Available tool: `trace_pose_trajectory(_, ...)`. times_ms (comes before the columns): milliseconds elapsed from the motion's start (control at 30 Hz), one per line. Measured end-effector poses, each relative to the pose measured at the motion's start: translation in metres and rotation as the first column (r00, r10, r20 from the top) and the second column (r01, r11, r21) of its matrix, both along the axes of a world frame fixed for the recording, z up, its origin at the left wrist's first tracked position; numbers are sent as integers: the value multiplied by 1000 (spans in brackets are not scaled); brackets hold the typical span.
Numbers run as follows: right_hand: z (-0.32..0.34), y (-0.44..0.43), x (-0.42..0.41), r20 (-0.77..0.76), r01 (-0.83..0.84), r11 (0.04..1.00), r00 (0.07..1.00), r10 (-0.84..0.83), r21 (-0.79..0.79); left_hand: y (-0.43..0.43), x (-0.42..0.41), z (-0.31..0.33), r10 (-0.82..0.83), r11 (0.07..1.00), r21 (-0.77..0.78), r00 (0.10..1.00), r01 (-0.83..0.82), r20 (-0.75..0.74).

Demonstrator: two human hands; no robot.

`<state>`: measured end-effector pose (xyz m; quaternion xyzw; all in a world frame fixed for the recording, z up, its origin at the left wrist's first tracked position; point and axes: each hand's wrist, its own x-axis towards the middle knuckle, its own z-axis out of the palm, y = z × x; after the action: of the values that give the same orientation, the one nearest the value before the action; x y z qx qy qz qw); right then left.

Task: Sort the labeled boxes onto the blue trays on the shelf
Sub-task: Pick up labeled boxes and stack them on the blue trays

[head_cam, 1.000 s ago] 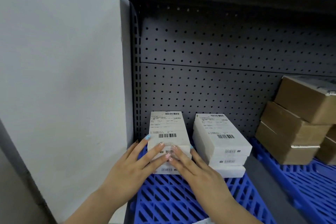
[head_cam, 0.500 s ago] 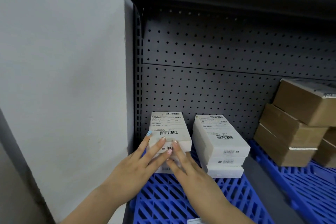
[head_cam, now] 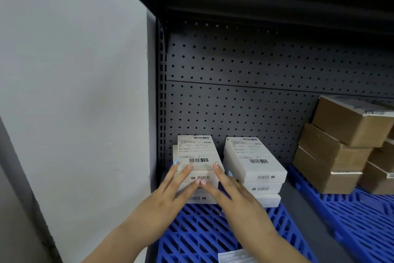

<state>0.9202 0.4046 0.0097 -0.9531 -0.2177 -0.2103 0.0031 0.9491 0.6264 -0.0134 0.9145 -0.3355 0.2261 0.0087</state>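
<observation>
Both hands reach into the shelf bay with their fingers straight and spread, curled round nothing. The left hand (head_cam: pixel 164 205) lays its fingers (head_cam: pixel 183 174) flat against the near end of the top white rectangular cardboard box with printed barcode labels (head_cam: pixel 197 155). Its outermost fingertip sits at the box's left edge. The right hand (head_cam: pixel 236 201) mirrors it, with its fingers (head_cam: pixel 221 175) pressed on the same near end. Its outermost fingertip lies in the gap to the right of the box. The two hands' inner fingertips almost meet on the small barcode at the box front.

That box tops a stack of like white boxes directly beyond the fingertips. The stack stands on the blue slatted plastic tray (head_cam: pixel 202 235) that runs under both palms.

Just right of the right fingers stands a second stack of white labelled boxes (head_cam: pixel 254 169) on the same tray, close to but apart from the first. Well to the right of the fingers, brown cardboard cartons (head_cam: pixel 341 145) are piled on another blue slatted tray (head_cam: pixel 362 222). Beyond the fingertips rises the dark grey perforated metal back panel (head_cam: pixel 234 102). To the left of the left hand is a plain white wall (head_cam: pixel 74 92). Below the right wrist a white paper slip (head_cam: pixel 234 257) lies on the tray.
</observation>
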Motion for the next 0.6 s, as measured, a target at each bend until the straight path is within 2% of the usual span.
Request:
trace_pose_trajectory(67,4,1,-3,-44,20,1000,999,-19,21,2,-3,3,20,999,-28,998,-22,-56)
trace_pose_trajectory(167,5,4,-2,-99,81,997,992,-81,-4,1,-5,4,-30,989,-151,989,8,-145)
trace_pose_trajectory(267,5,9,-1,-50,110,992,992,-113,-62,-4,-2,-1,-101,938,-346,978,31,-184)
trace_pose_trajectory(333,6,13,-1,-10,99,991,995,-101,-90,-7,1,-3,-83,910,-415,976,-8,-200)
trace_pose_trajectory(467,1,15,3,-52,75,996,996,-78,-52,-12,4,-7,-53,908,-417,973,-47,-226)
trace_pose_trajectory(600,-3,11,6,-89,72,997,993,-75,-40,-15,8,-5,-57,915,-404,982,-20,-179)
